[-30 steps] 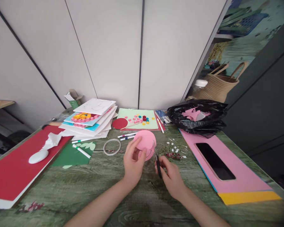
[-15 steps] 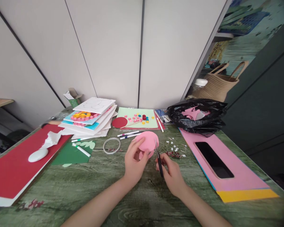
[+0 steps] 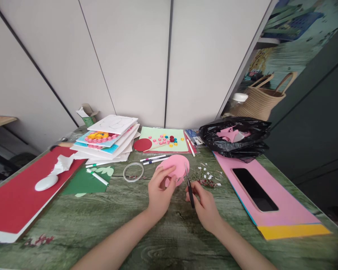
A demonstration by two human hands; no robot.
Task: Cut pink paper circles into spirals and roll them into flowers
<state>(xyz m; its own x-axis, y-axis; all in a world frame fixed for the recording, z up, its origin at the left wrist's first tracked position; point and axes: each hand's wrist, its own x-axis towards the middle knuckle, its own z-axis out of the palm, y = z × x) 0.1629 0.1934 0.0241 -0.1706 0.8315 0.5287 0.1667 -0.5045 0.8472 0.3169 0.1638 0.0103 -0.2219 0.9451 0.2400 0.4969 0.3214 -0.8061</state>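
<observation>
My left hand (image 3: 162, 187) grips a round piece of pink paper (image 3: 178, 165) between thumb and fingers, holding it above the table. A curled part of the paper shows below, by my thumb. Black-handled scissors (image 3: 190, 193) are in my right hand (image 3: 204, 206), the fingers closed round the handles. Their blades lie at the right edge of the pink paper. Small white paper bits (image 3: 207, 174) are scattered on the table just right of the scissors.
Left are a tape roll (image 3: 133, 172), green paper (image 3: 86, 182), a stack of sheets (image 3: 109, 140) and red card (image 3: 14, 195). Behind lies a pale green sheet (image 3: 146, 132) with coloured paper curls. Right are a black bag (image 3: 233, 148) of scraps and a phone (image 3: 255, 189) on pink card (image 3: 293, 206).
The pink paper has turned slightly in my left hand, and its top edge sits a little higher. The scissors stay at its right edge. The view has shifted slightly.
</observation>
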